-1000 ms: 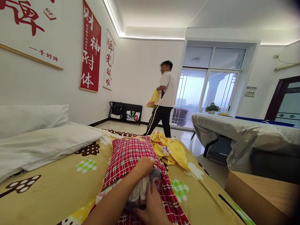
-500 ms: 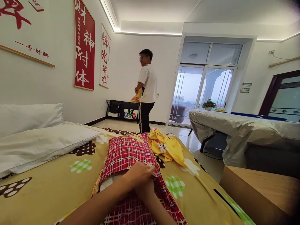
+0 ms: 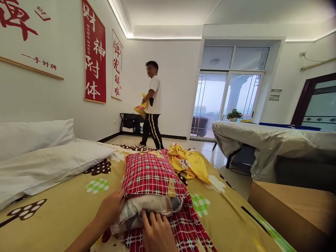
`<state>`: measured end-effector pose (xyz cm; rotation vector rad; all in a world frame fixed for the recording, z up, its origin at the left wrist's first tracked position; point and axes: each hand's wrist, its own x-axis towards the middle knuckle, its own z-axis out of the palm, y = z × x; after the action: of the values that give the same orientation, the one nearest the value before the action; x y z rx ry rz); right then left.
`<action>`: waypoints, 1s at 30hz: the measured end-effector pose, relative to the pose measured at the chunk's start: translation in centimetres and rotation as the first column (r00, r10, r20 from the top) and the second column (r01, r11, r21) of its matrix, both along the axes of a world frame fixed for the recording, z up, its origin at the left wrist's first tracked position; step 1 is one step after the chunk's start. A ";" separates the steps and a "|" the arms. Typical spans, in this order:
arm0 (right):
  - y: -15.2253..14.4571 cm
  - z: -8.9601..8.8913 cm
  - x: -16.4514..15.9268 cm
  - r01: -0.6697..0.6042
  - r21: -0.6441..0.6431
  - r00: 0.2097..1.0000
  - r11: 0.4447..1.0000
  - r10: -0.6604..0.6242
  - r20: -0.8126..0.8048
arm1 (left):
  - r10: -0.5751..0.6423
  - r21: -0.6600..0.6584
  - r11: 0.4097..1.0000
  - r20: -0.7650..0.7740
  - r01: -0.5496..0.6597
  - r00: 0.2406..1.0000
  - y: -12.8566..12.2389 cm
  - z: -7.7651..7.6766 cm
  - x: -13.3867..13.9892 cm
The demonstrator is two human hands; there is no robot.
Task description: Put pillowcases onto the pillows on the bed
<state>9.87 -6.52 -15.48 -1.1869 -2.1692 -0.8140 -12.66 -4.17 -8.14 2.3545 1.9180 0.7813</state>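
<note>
A red plaid pillowcase [image 3: 149, 175] lies on the bed, partly over a pale inner pillow [image 3: 147, 204] with grey-blue patches. The pillow's near end sticks out of the opening, above a loose plaid flap. At the left corner of the opening, my left hand [image 3: 110, 208] closes its fingers on the case's edge; its fingertips are partly hidden. My right hand [image 3: 159, 231] rests against the pillow's near end, fingers bent and slightly apart. Just beyond the case, to the right, a crumpled yellow cloth [image 3: 190, 164] with a cartoon face lies on the bed.
White pillows [image 3: 49, 161] lie at the left of the patterned bedsheet [image 3: 70, 217]. A brown box-like piece [image 3: 291, 206] stands at the right, before a plastic-covered table [image 3: 273, 140]. Across the room, a person [image 3: 153, 101] walks with a yellow item in their arms.
My hands, crossed at the opening's right corner before, have separated: the left moved to the left corner, the right onto the pillow's end. The pillow end is now exposed. The person walked left.
</note>
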 end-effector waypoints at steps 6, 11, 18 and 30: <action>4.4 4.7 -0.9 0.047 -0.379 0.991 0.924 -0.091 -0.098 | -0.084 0.056 0.995 0.070 0.080 0.994 -0.3 0.1 -0.6; 5.0 4.3 -0.8 0.071 -0.415 0.990 0.907 -0.114 -0.079 | -0.083 0.066 0.994 -0.048 0.086 0.995 -1.1 -1.4 0.3; 0.4 2.2 0.7 -0.021 -0.504 1.000 0.863 0.025 0.001 | -0.467 0.098 0.852 -0.305 0.515 0.830 -4.9 -3.3 4.5; 1.2 3.3 3.9 -0.012 -0.619 0.994 0.785 -0.056 -0.091 | -0.276 0.259 0.885 -0.377 0.387 0.884 0.9 -1.2 5.7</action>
<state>13.76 -5.31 -12.23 -1.5174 -2.4125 -0.0035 -6.96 -3.30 -9.30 3.0870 1.4761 0.7611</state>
